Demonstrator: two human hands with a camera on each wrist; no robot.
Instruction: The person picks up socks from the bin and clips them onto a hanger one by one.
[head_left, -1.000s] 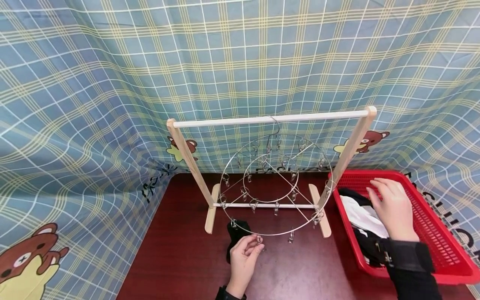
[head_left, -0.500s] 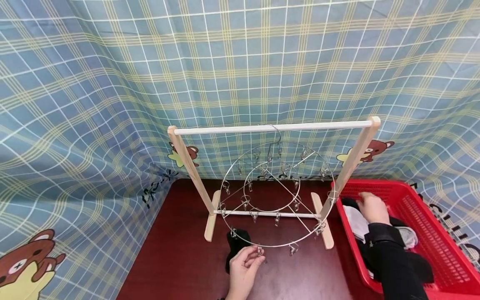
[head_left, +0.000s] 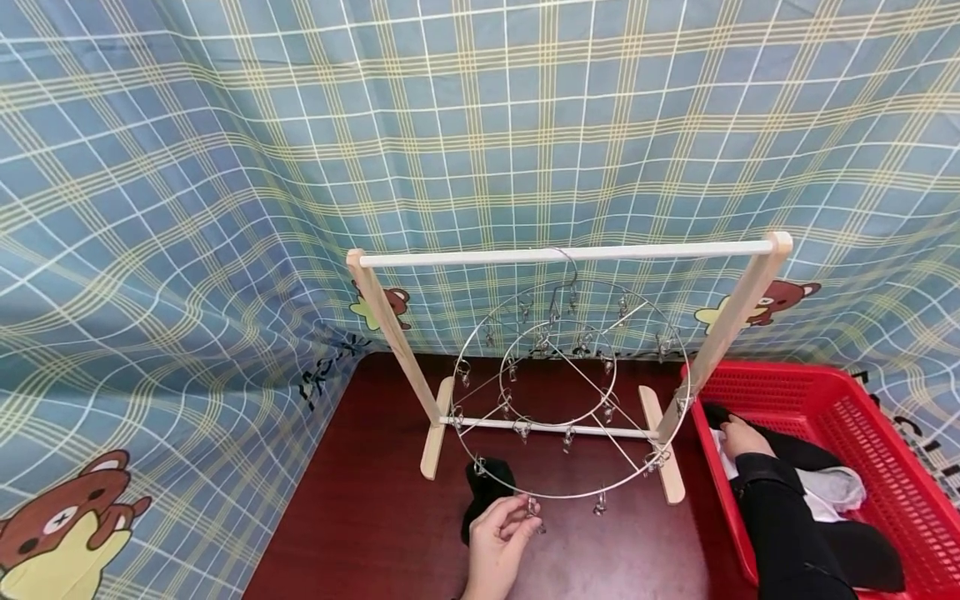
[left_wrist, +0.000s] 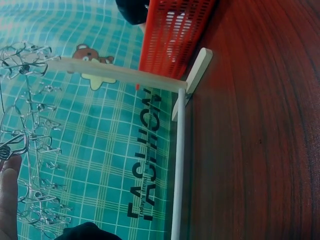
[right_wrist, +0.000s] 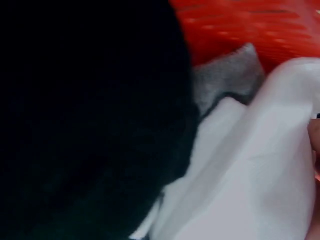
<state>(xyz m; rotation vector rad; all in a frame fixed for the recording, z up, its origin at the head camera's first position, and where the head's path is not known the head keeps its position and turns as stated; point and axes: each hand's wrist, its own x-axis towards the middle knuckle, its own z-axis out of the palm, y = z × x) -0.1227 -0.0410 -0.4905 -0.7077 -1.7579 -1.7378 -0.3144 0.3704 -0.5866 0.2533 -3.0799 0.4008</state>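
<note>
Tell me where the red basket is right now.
In the head view, the red basket sits at the right, beside the wooden rack's right upright, with the person's right hand inside it among black and white cloth items.

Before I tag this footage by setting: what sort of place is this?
Probably a laundry-hanging set-up on a table: a clip hanger hangs from a wooden rack, a red basket holds black and white fabric pieces, and plaid cloth screens the back and sides. The wider room is hidden.

left hand (head_left: 497,543): thumb and fingers pinched together | right hand (head_left: 742,437): fingers mostly hidden | right forearm (head_left: 787,533): stretched forward
</note>
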